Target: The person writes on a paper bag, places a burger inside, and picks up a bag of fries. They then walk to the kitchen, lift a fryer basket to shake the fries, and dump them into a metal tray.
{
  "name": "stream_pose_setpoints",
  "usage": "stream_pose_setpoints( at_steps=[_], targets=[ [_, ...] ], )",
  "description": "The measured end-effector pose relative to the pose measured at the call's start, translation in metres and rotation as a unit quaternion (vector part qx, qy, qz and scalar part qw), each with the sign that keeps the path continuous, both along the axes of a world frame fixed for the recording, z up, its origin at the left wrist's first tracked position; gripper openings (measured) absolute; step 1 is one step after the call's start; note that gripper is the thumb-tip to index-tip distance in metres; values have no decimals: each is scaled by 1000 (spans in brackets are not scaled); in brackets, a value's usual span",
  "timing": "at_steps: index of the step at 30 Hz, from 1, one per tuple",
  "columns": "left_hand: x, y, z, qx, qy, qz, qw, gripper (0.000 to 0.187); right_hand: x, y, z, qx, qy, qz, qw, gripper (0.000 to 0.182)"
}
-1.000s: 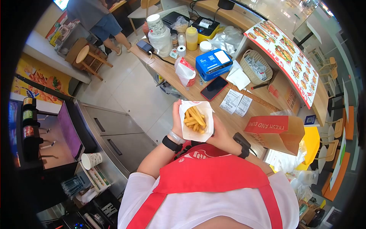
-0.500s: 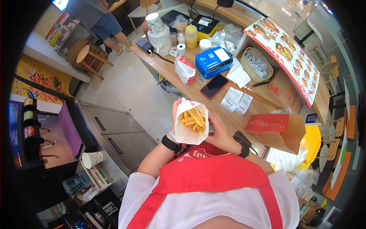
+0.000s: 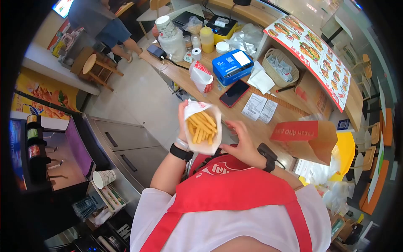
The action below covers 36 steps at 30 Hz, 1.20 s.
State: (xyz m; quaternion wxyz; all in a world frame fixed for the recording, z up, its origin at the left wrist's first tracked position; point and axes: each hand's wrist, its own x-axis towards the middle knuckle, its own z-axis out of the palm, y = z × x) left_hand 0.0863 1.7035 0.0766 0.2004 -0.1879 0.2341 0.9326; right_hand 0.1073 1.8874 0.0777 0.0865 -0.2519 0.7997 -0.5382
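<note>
A white paper bag (image 3: pixel 205 147) of French fries (image 3: pixel 203 127) is held up in front of my red apron, its mouth facing me. My left hand (image 3: pixel 182 122) is wrapped around the bag's left side, with most of its fingers hidden behind the paper. Just off the bag's right edge is my right hand (image 3: pixel 243 140), thumb and fingers apart and nothing between them. Beyond the hands, a red-and-white paper packet (image 3: pixel 201 77) stands at the counter's edge, with a phone (image 3: pixel 234 93) lying to its right.
On the wooden counter are a blue box (image 3: pixel 232 67), receipts (image 3: pixel 259 108), a wicker basket (image 3: pixel 281 69) and a squeeze bottle (image 3: pixel 206 40). A brown paper takeaway bag (image 3: pixel 308 140) stands on the right. Steel cabinets (image 3: pixel 126 138) line the left, and a person (image 3: pixel 105 27) stands at the back.
My left hand has carried the fries bag slightly left and up. My right hand has come away from the bag's right side, and its fingers have spread.
</note>
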Motion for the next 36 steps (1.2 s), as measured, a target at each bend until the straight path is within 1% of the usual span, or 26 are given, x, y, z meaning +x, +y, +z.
stream_pose_setpoints(
  at_steps=[1,2,3,5,6,9,10,11,13,16,18,20,22,23,25,28,29,31,32,33,35,36],
  targets=[
    [-5,-2,-4,17,-17,10,1000,49,0,-1,-2,-10,-2,2,1000,62],
    [-1,-2,-30,35,-21,44,998,49,-1,-2,-3,-22,-5,2,1000,62],
    [-3,-3,-28,32,-19,42,998,49,-3,-3,-4,-26,-4,-1,1000,62],
    [0,-2,-29,25,27,17,999,48,2,-1,-7,-9,-18,6,1000,61],
    [3,1,-30,28,21,14,999,48,5,0,-7,-7,-24,3,1000,61],
    [-2,6,-27,90,-30,-3,995,48,3,-1,-4,-6,-29,10,1000,62],
    [-4,11,-26,44,-25,12,999,50,2,-1,-3,-9,-26,7,1000,62],
    [-4,15,-25,-1,-11,4,1000,54,1,0,-2,-12,-25,0,1000,63],
    [-5,21,-16,49,-30,-54,997,56,1,4,-4,-23,-28,-15,999,63],
    [-10,34,3,32,-5,-74,997,58,0,12,1,-48,-14,-32,998,65],
    [-12,39,2,29,8,-93,995,56,-1,18,11,-64,-9,-46,997,65],
    [-13,46,-1,28,19,-114,993,54,-3,26,21,-49,53,-53,996,66],
    [-12,56,-1,116,74,-109,984,50,-2,33,22,-51,54,-52,996,67],
    [-11,62,3,118,74,-115,984,50,-2,37,22,-55,54,-44,996,68],
    [-9,77,24,155,-10,-39,987,50,1,44,21,-50,59,-49,996,69],
    [-9,89,22,183,-3,-46,982,49,7,53,20,-42,68,-65,995,71],
    [-11,93,20,184,-3,-49,982,49,8,56,19,-39,73,-78,994,71],
    [-16,98,13,50,7,-139,989,52,8,59,7,-41,82,-103,990,69],
    [-15,102,11,51,7,-139,989,52,8,61,1,-44,92,-126,987,66],
    [-15,105,10,62,14,-137,989,54,6,64,-2,-44,92,-126,987,66],
    [-12,111,11,72,23,-133,988,56,1,69,-9,2,125,-133,983,58],
    [-10,114,13,82,26,-113,990,57,4,66,-19,-84,3,-169,982,52]
  ],
)
